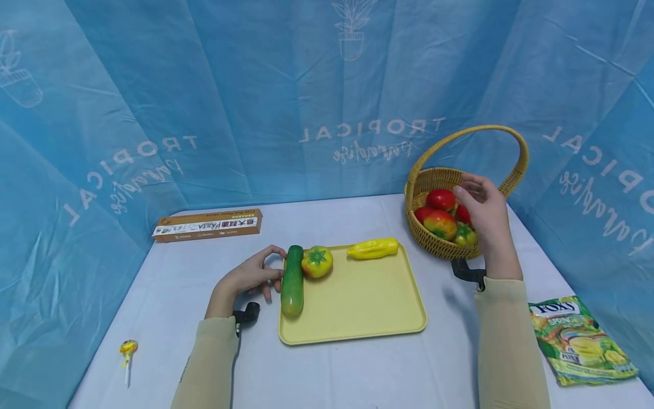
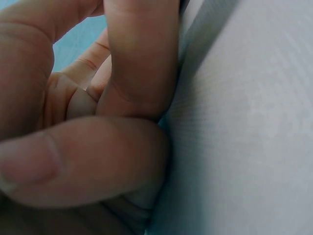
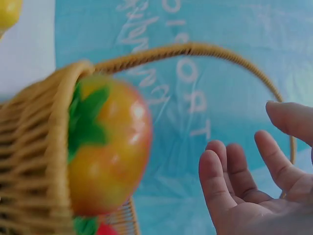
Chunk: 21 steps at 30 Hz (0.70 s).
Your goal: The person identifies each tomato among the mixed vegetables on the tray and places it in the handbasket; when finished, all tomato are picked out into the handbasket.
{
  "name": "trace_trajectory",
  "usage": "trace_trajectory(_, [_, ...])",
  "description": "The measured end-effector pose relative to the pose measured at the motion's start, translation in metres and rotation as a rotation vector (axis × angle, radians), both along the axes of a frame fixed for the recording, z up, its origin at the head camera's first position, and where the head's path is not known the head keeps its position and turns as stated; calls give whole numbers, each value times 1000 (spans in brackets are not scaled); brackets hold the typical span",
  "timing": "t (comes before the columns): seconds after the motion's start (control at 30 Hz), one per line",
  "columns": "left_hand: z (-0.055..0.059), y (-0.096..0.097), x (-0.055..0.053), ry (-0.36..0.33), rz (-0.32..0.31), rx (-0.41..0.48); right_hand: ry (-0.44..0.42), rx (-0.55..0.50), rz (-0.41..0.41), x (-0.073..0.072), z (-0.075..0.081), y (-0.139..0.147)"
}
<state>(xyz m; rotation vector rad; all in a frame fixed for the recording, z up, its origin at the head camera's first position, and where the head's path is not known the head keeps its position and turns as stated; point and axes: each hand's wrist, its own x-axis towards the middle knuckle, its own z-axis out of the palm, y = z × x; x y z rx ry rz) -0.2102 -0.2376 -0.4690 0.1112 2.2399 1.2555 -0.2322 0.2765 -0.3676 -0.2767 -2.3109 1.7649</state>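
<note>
My left hand [image 1: 250, 275] is beside the left edge of the yellow tray [image 1: 352, 318], its fingertips right at the rim near a green cucumber [image 1: 293, 287]. In the left wrist view its bent fingers [image 2: 142, 54] are close over the white cloth and hold nothing. On the tray, a yellow-orange tomato with a green calyx [image 1: 317, 263] sits by the cucumber, and a long yellow pepper [image 1: 374, 249] lies at the back. My right hand [image 1: 485, 210] hovers over the right side of a wicker basket [image 1: 434, 245], fingers apart and holding nothing. An orange tomato [image 3: 120, 147] shows at the basket's rim.
The basket also holds several red fruits [image 1: 441, 199] under its tall handle [image 1: 472, 129]. A pasta box [image 1: 208, 225] lies at the back left, a lollipop [image 1: 128, 347] at the front left, a green Foxs candy bag [image 1: 579, 341] at the right. Blue curtain [image 1: 286, 102] hangs behind.
</note>
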Motion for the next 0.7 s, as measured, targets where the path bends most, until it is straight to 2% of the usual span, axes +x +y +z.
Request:
trace_trajectory(0.17, [0,0,0,1,0,4,63,19,79,8,13,-17])
trace_trajectory(0.37, [-2,-1,0,6,-2,7,147,-7,257,14,17,-52])
trace_trajectory(0.53, [-3,-2,-1,1,-1,6,197,11,375,14,8,-85])
trace_trajectory(0.7, [-3,-2,-1,2,2,2,165,-1,492,11,-6,-117])
